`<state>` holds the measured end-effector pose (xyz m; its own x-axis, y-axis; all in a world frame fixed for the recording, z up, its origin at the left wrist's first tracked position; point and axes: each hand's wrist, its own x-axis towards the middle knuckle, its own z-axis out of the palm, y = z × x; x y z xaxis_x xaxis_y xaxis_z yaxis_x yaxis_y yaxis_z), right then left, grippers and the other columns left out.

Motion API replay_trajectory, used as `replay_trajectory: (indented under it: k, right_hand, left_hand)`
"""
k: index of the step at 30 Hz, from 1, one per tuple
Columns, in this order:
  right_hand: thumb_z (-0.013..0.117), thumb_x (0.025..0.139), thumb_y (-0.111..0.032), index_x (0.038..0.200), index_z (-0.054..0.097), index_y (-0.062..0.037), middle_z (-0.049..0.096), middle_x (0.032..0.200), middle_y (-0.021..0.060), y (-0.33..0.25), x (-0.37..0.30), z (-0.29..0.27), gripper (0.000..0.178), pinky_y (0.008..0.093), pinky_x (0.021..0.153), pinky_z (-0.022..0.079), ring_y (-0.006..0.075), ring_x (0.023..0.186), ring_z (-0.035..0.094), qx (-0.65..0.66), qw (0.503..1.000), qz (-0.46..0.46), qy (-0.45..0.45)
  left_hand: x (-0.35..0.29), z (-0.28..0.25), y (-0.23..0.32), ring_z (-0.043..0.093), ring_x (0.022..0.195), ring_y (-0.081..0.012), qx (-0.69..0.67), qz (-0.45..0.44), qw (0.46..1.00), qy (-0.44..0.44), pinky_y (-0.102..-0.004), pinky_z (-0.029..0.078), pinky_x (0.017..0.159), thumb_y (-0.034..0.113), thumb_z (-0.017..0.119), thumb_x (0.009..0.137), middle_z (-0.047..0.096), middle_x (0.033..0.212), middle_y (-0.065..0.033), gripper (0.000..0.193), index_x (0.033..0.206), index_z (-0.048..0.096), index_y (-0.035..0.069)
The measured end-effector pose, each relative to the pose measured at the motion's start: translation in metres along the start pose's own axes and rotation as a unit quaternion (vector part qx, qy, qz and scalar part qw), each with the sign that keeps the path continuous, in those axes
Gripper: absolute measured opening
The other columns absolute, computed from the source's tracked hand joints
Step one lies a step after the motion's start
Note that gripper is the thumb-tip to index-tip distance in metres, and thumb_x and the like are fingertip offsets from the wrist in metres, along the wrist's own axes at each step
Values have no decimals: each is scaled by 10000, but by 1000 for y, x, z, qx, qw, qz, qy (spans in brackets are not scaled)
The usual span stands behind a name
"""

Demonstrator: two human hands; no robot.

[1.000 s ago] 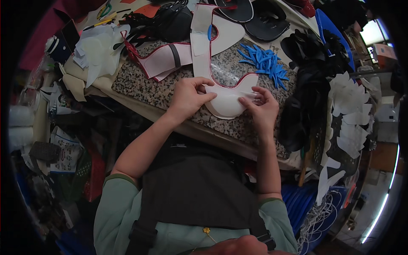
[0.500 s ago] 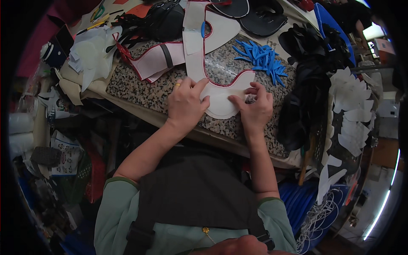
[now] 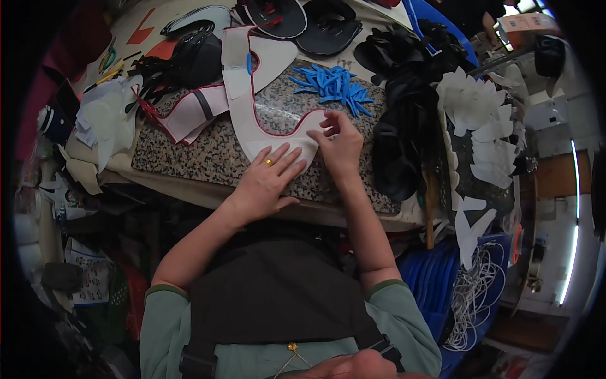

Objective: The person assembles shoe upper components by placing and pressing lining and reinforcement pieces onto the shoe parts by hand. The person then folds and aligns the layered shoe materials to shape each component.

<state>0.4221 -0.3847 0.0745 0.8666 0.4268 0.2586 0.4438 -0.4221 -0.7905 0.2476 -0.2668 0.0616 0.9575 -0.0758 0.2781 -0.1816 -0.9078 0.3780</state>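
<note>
While flat, hands (image 3: pixel 303 164) on white cut-out (image 3: pixel 252 120)

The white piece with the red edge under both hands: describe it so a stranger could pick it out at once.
Start at the speckled granite slab in the middle of the cluttered bench. On it lies a long white curved cut piece, running from the slab's far edge toward the person, with the left hand flat on its near end and the right hand at its edge. Unlike the loose blue strips beside it, it is large, white and red-trimmed.
</note>
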Motion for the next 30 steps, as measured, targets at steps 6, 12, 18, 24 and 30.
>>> replay_trajectory:
  k: [6,12,18,24,30]
  right_hand:
    - [770,800,-66,989,693,-30,704,812,97,-5,-54,-116,207,307,648,531,185,740,698,-173,977,-51,110]
    - [719,838,-159,949,681,-42,714,893,129,61,-57,-155,166,408,762,538,328,828,695,-493,861,89,89]
    - [744,842,-153,994,678,-12,693,934,138,80,-52,-163,217,326,782,514,230,800,674,-123,987,101,38]
    - [720,829,-31,898,628,20,563,1379,154,59,-57,-162,126,261,855,472,147,936,631,155,977,140,40]
    - [632,827,-36,783,554,-61,604,1302,120,67,-51,-171,93,255,956,400,139,1103,566,360,923,134,-24]
  left_hand:
    - [-48,-18,-9,455,1367,-307,-10,-5,1000,17,-510,370,1117,144,790,745,526,1427,-98,452,1169,644,90]
    - [-27,-36,8,570,1105,-319,-60,-49,996,39,-458,445,1017,212,810,742,619,1079,-118,319,995,682,65]
    - [68,-10,53,561,1131,-368,-289,-62,954,-51,-442,460,1012,351,712,894,552,1204,-184,330,1054,662,67]
    - [138,53,85,454,1246,-454,-310,-168,935,32,-467,415,1056,417,659,923,384,1341,-310,383,1199,647,152]
    - [161,63,43,610,1018,-288,-439,-260,859,-32,-372,504,894,284,758,836,615,1082,-161,314,1083,691,102]
